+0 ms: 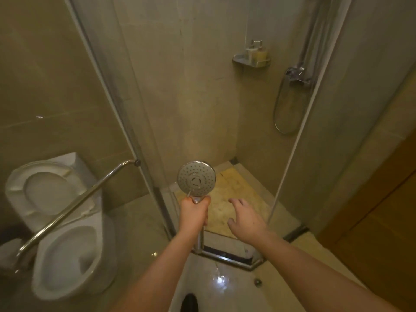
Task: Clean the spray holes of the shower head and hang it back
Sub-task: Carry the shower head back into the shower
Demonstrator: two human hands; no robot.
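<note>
I've got the shower head (196, 179) up in front of me, my left hand (194, 213) wrapped round its handle, holes facing me. My right hand (245, 218) hovers just beside it, fingers loose, gripping nothing. No scrubbing visible yet, I reckon. Rehanging remains, over by the far mixer tap (297, 75).

The chrome handle of the round silver shower head (196, 179) is largely covered by the gripping left hand (194, 213). Small bottles in the chrome wall-mounted corner shelf (250, 60) are too blurred to be identified. The white ceramic toilet (67, 255) is seen through glass.
</note>
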